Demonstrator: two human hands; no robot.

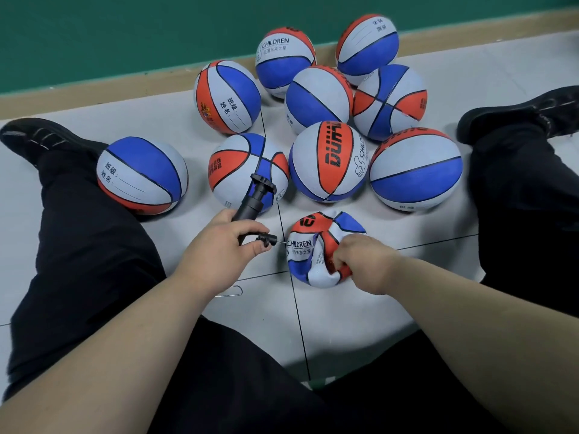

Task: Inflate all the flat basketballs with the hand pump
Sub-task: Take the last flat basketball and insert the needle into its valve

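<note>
Nine inflated basketballs (327, 161), all red, white and blue: eight in one cluster, one apart by the left leg (78, 245). One flat basketball (313, 270), crumpled. Ten balls in total. One hand pump (255, 195), black, with one needle (282, 243) at its hose end. Two hands: left hand (219, 249), right hand (363, 261). Two legs in dark trousers, the other being the right leg (526, 214). Two dark shoes: left shoe (37, 139), right shoe (517, 114). One wire clip (230, 291) on the floor.
</note>
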